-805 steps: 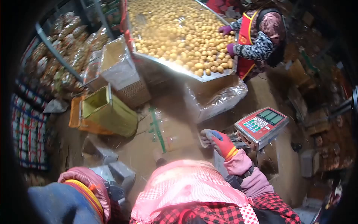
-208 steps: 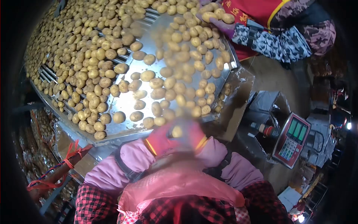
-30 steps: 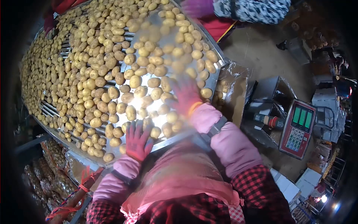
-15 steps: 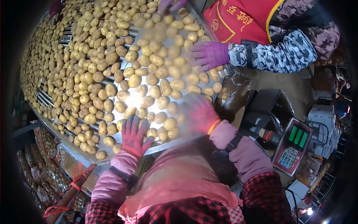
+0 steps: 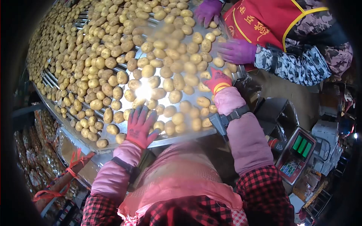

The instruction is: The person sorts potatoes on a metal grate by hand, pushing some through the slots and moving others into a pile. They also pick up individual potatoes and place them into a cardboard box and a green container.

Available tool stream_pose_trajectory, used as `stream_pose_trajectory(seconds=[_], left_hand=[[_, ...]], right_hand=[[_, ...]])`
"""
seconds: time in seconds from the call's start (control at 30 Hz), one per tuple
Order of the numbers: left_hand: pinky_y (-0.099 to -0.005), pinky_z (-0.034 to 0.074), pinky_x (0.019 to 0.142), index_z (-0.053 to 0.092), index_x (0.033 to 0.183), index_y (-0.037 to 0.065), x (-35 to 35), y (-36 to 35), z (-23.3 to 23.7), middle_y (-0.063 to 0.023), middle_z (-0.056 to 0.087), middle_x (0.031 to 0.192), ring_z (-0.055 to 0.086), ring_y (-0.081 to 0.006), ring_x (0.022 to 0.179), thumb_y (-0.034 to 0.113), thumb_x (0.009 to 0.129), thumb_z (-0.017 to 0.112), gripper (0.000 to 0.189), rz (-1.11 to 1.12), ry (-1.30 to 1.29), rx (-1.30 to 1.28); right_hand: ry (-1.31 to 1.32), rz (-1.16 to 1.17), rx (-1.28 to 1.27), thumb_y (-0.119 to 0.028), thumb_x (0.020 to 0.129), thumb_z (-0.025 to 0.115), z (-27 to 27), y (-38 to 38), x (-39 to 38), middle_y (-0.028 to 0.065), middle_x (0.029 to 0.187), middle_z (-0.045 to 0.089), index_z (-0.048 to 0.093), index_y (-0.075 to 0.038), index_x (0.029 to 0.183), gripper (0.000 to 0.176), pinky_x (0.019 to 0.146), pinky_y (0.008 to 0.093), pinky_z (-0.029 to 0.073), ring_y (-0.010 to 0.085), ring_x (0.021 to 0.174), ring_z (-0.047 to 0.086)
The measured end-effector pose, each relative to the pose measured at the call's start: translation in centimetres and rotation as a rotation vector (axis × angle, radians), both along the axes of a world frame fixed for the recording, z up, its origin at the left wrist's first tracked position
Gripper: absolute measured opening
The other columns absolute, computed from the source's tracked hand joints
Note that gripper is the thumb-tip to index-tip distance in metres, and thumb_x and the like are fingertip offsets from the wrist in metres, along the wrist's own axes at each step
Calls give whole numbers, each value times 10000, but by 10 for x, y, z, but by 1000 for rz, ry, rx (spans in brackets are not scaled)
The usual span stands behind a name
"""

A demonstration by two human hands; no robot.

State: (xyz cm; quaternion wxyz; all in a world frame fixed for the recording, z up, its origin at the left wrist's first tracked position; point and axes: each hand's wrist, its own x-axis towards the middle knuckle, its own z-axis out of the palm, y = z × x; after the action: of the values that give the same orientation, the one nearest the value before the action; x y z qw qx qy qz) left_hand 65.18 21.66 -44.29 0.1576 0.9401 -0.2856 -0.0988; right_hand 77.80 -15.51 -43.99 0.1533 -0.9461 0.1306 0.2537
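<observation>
Loose potatoes [image 5: 174, 96] lie spread over a shiny metal sorting table [image 5: 181, 138]. My left hand [image 5: 139, 127], in a red and grey glove, rests open at the front edge, fingers spread against the nearest potatoes. My right hand [image 5: 218, 80], in a matching glove, reaches to the table's right end. Its fingers are apart and touch potatoes there; part of the fingers is hard to make out. A pink mesh apron [image 5: 181, 169] covers my front.
Opposite, a co-worker in a red apron [image 5: 260, 22] has one purple-gloved hand [image 5: 238, 52] beside the potatoes at the right end and another purple-gloved hand [image 5: 208, 12] farther back. A digital scale [image 5: 296, 155] stands at right. A red-tied pole [image 5: 62, 180] is at lower left.
My right hand has moved away from my body, from the front edge to the right end. The co-worker's near hand has shifted right. My left hand stays at the front edge.
</observation>
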Motion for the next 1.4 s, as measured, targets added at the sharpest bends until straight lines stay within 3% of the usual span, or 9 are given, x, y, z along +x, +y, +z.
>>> stream_pose_trajectory(seconds=[0.17,0.33,0.47,0.63,0.8,0.9,1.1,1.27,1.4], left_hand=[[-560,336,1152,467,1488,48,-1,8,-3,-243,479,1468,441,-475,1354,296,805,759,783,70,-165,-334],[-416,398,1139,341,1552,-10,-19,-11,69,-166,502,1499,489,-234,1375,154,788,857,937,302,257,-936],[-381,455,1091,400,1511,-20,-47,22,96,-151,534,1463,536,-229,1329,23,793,834,840,496,383,-1260],[-373,450,1092,436,1481,-1,-98,78,94,-142,550,1426,571,-219,1264,7,794,813,783,558,80,-1033],[-302,546,803,550,1339,19,-232,161,33,-83,637,1135,629,-156,921,154,859,761,540,1334,13,-1105],[-343,520,943,600,1290,34,-344,226,-2,-96,665,1172,651,-205,1033,131,861,766,470,1805,-331,-947],[-302,544,649,617,1200,64,-493,351,-11,-49,653,1020,632,-164,930,339,920,766,420,2400,-781,-1186],[-296,506,630,620,1173,74,-566,424,-41,-56,634,961,606,-172,878,480,957,664,461,2462,-1051,-1750],[-356,521,842,513,1379,62,-530,387,-13,-87,617,1213,622,-217,1068,380,1025,521,476,2334,-729,-1603]], right_hand=[[-334,-258,656,-404,741,854,40,55,-52,181,1187,705,684,-53,1217,615,973,403,521,315,1144,662],[-472,61,1090,-267,876,764,61,162,-129,145,1142,725,704,-5,1162,393,911,356,542,225,1014,694],[-185,-28,1399,-218,962,657,88,171,-131,143,1200,703,675,9,1236,356,923,332,537,221,1069,678],[-246,256,1021,-237,990,592,47,183,-134,117,1201,700,629,-16,1323,401,935,341,525,223,1079,668],[-260,651,463,-256,915,672,-16,169,-132,139,1209,700,669,-60,1281,415,1044,407,463,320,1161,635],[-263,442,629,-191,925,673,-56,144,-117,150,1210,685,666,-20,1254,371,1024,392,470,278,1138,634],[-205,367,748,-139,1009,590,-58,144,-106,111,1193,688,647,35,1241,296,995,335,472,212,1110,629],[-112,409,569,-230,986,638,-18,154,-123,135,1219,679,610,-13,1322,401,973,348,495,224,1121,628],[-171,468,202,-364,893,704,20,133,-182,239,1380,573,575,-67,1381,586,1054,458,441,395,1277,538]])
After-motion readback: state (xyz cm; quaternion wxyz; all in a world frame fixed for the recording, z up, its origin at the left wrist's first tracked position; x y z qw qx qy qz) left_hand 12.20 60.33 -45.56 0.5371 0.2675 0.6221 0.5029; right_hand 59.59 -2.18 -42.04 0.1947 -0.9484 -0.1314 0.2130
